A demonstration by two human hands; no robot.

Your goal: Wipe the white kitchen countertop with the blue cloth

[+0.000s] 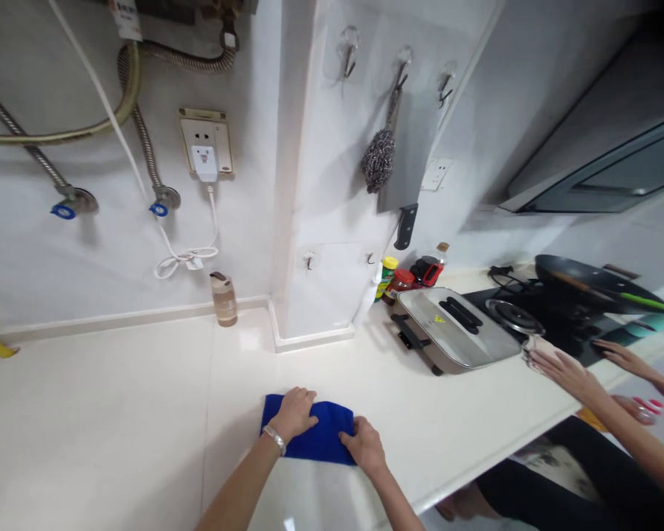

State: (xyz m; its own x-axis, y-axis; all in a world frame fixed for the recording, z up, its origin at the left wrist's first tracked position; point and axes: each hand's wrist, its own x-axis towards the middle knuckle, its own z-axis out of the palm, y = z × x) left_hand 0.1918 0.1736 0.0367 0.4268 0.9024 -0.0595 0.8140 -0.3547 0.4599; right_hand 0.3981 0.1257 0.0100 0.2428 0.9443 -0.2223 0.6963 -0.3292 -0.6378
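A folded blue cloth point(325, 435) lies on the white countertop in front of me. My left hand point(295, 414), with a bracelet at the wrist, rests on the cloth's left part, its fingers stretched forward and the thumb apart. At the right edge of the same cloth, my right hand point(366, 445) has its thumb on top and its fingers curled around the border, so it grips that edge. The fingertips of the right hand are partly hidden. Nearest beyond the hands, a brown-tinted bottle point(224, 299) stands against the wall.
To the right stands a lidded electric pan point(458, 328), beside jars point(401, 284) and a stove with a wok point(586, 284). Another person's hand point(564, 372) presses a pale cloth point(539, 350) near it. A cleaver point(405, 177) and steel scrubber point(379, 160) hang on the pillar.
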